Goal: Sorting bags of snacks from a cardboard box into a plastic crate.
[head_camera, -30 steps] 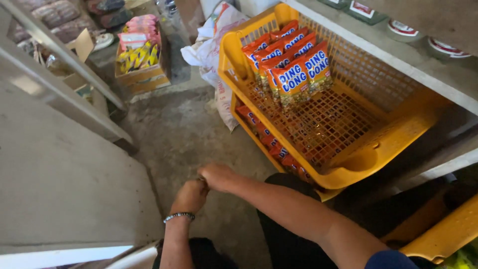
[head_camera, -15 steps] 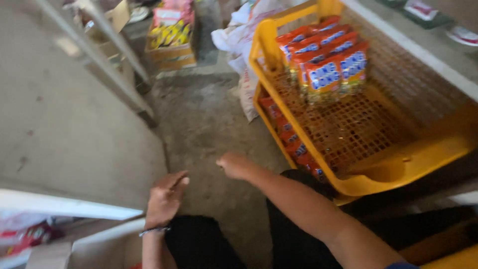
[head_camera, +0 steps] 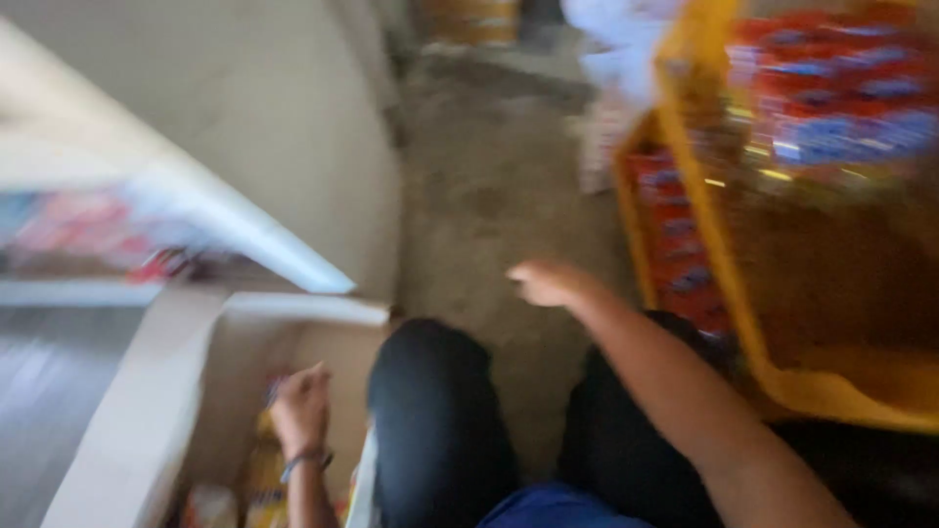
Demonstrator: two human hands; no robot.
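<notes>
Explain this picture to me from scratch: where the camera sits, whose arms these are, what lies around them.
There is no machine here. The camera is worn on a person's head and looks down at their own arms and dark-clad knees; the picture is blurred by motion. The left hand reaches into an open cardboard box holding packets too blurred to identify; whether it grips one is unclear. The right hand hangs over the concrete floor, seemingly holding nothing. To the right stands a yellow plastic basket with red and blue packets inside.
</notes>
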